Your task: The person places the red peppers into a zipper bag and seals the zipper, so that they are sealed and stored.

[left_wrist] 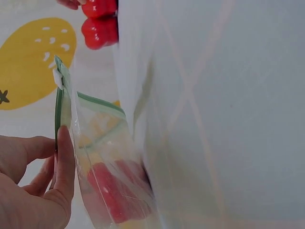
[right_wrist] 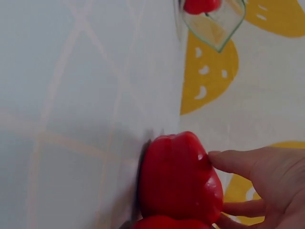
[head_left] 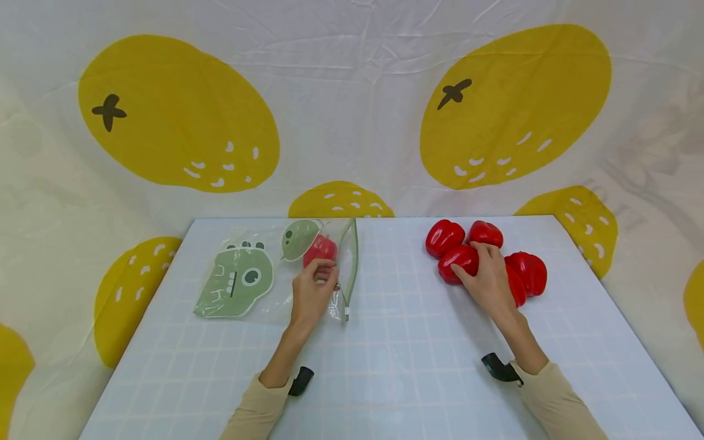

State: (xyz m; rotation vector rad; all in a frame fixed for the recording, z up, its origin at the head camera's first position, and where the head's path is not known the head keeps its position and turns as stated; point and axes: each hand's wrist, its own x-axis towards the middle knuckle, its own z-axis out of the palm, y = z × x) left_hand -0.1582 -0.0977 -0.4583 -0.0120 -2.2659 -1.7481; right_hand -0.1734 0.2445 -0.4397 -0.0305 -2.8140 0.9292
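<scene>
A clear slider zip bag (head_left: 286, 299) with green dinosaur prints lies at the left of the table, its green-edged mouth facing right and held apart. One red bell pepper (left_wrist: 119, 195) is inside it. My left hand (head_left: 315, 290) pinches the upper edge of the bag's mouth between thumb and fingers. On the right, my right hand (head_left: 488, 284) grips a red bell pepper (right_wrist: 178, 179), thumb on one side and fingers on the other; the pepper still appears to rest on the table. Several more red bell peppers (head_left: 444, 238) lie close around that hand.
The white table (head_left: 396, 366) has a pale grid pattern. Behind it hangs a light cloth (head_left: 352, 122) printed with large yellow fruit. A dark wrist camera (head_left: 300, 381) sits at the left cuff, and another camera (head_left: 500, 368) at the right cuff.
</scene>
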